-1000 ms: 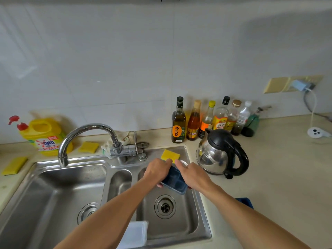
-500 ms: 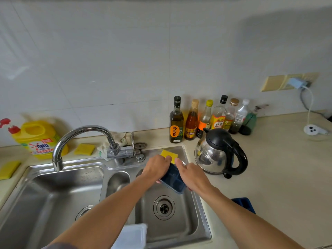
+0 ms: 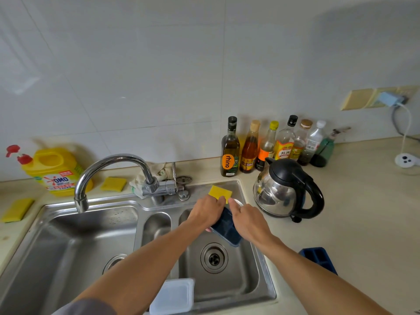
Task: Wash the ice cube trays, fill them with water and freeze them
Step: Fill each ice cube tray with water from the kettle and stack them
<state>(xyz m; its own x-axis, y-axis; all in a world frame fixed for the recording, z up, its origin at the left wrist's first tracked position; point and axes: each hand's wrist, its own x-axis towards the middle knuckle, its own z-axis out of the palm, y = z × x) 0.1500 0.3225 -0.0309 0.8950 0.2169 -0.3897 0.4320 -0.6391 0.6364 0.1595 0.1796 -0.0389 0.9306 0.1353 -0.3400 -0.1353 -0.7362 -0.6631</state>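
Head view: at mid-frame, over the right sink basin (image 3: 242, 283), the dark blue ice cube tray (image 3: 225, 227) is held, its long axis running upper left to lower right. It is gripped by the left hand (image 3: 205, 214); the right hand (image 3: 247, 222) is laid against it, and whether it grasps the tray cannot be told.

Dark blue tray (image 3: 226, 228) over the right sink basin (image 3: 238, 277), centre frame.
I see my left hand (image 3: 205, 213) and right hand (image 3: 248, 221) holding it, a yellow sponge (image 3: 220, 193) just above.
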